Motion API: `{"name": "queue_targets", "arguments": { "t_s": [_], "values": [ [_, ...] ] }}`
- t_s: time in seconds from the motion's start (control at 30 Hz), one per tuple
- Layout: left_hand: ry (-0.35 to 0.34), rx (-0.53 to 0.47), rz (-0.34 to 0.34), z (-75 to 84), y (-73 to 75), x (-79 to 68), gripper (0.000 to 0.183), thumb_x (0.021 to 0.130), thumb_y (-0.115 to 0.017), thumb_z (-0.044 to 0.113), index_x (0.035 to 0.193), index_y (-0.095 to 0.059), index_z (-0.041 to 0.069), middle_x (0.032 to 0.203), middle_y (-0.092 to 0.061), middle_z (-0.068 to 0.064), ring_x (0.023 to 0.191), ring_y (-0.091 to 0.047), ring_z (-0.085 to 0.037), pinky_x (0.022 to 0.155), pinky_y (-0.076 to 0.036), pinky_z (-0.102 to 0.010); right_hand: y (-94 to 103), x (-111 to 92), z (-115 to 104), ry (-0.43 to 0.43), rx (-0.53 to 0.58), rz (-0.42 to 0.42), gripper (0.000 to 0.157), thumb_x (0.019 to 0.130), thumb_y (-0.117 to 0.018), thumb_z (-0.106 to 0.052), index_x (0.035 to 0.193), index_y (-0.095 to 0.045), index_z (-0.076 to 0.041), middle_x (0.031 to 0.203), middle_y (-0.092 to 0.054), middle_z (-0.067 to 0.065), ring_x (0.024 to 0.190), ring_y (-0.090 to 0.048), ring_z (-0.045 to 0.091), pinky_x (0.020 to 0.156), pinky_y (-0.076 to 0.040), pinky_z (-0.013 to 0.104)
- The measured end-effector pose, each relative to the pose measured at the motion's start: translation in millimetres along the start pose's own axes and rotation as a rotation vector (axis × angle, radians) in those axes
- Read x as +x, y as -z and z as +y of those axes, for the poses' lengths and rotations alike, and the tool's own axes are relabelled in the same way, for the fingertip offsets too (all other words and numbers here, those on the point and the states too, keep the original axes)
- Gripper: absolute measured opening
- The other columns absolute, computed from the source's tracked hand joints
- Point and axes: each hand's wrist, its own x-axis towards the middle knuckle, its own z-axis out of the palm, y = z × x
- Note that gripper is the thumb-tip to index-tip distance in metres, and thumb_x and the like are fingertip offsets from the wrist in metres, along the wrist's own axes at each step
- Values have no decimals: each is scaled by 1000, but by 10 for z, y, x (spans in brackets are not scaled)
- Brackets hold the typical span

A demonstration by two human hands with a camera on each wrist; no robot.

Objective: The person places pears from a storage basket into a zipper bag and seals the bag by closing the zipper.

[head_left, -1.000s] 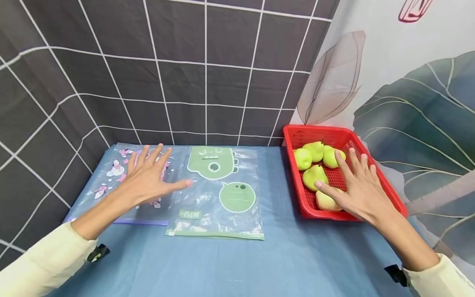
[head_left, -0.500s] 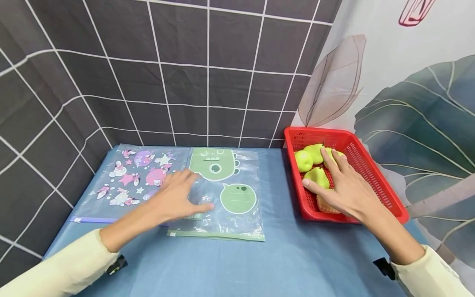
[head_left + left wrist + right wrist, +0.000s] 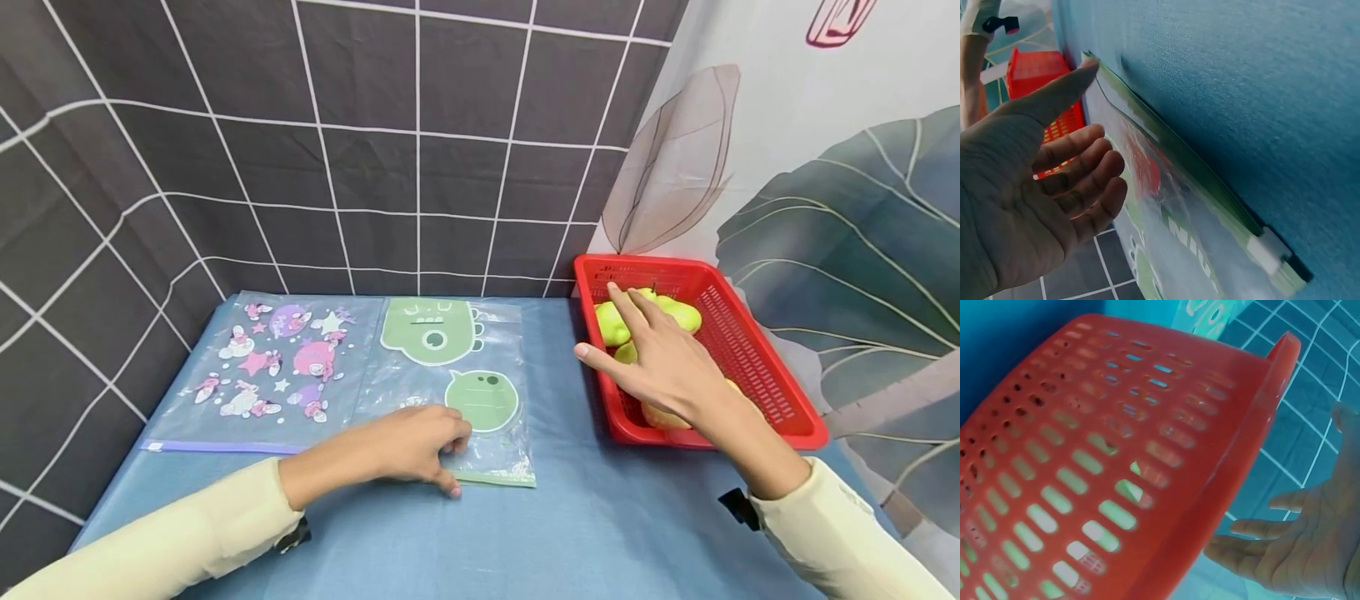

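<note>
My left hand (image 3: 408, 442) hovers at the lower edge of a clear zip bag (image 3: 483, 402) with green dinosaur prints. Its fingers are loosely bent and hold nothing. In the left wrist view, the thumb reaches out beside the bag's green zip strip (image 3: 1191, 172), whose white slider (image 3: 1269, 251) sits at the near end; whether the thumb touches the strip I cannot tell. Over the red basket (image 3: 757, 358) my right hand (image 3: 671, 362) is spread, with its thumb past the left rim. Several green pears (image 3: 681, 315) lie inside, partly hidden by this hand.
A second clear bag (image 3: 281, 358), with pink and purple prints and a purple zip, lies to the left of the green one. Blue cloth (image 3: 480, 542) covers the table. A dark gridded curtain (image 3: 360, 167) stands behind, and a leaf-patterned one (image 3: 847, 233) at the right.
My left hand has moved right and toward me, from the purple-zip bag to the green-zip bag's lower edge, its fingers bending. My right hand has shifted left over the basket.
</note>
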Motion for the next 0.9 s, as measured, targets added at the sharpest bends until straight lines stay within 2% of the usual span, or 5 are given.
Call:
{"name": "queue_targets", "arguments": {
  "t_s": [0.23, 0.4, 0.63, 0.77, 0.9],
  "values": [
    [-52, 13, -43, -1, -39, 93, 32, 87, -99, 27, 86, -68, 19, 80, -60, 10, 73, -53, -3, 69, -50, -23, -4, 67, -126, 5, -9, -25, 109, 99, -55, -86, 183, -15, -30, 185, -30, 22, 168, -33, 53, 124, -38, 85],
    [-84, -41, -60, -35, -34, 143, 22, 99, -86, 18, 84, -71, 20, 72, -58, 13, 66, -51, 0, 64, -47, -21, -11, 109, -199, 16, -21, -33, 105, 101, -52, -85, 182, -24, -25, 182, -37, 23, 165, -37, 53, 126, -39, 82],
    [-107, -148, -7, -37, 66, 226, 19, 106, -71, 9, 89, -70, 16, 76, -63, 9, 67, -54, 0, 66, -52, -19, -43, 148, -267, 42, -30, -15, 88, 108, -54, -71, 174, -44, -13, 168, -54, 29, 155, -52, 51, 119, -51, 76],
    [-75, -187, 56, -18, 101, 284, 15, 108, -66, 9, 94, -68, 13, 77, -64, 7, 68, -54, -2, 67, -54, -19, -68, 148, -310, 89, -8, 21, 72, 110, -64, -57, 160, -62, -5, 153, -69, 26, 138, -68, 45, 109, -62, 68],
    [-22, -223, 104, 32, 124, 327, 12, 110, -63, 10, 99, -66, 11, 70, -59, 8, 61, -54, -3, 66, -54, -20, -92, 124, -347, 140, 27, 54, 50, 108, -73, -47, 134, -77, -5, 117, -82, 15, 105, -77, 31, 92, -68, 56]
  ]
}}
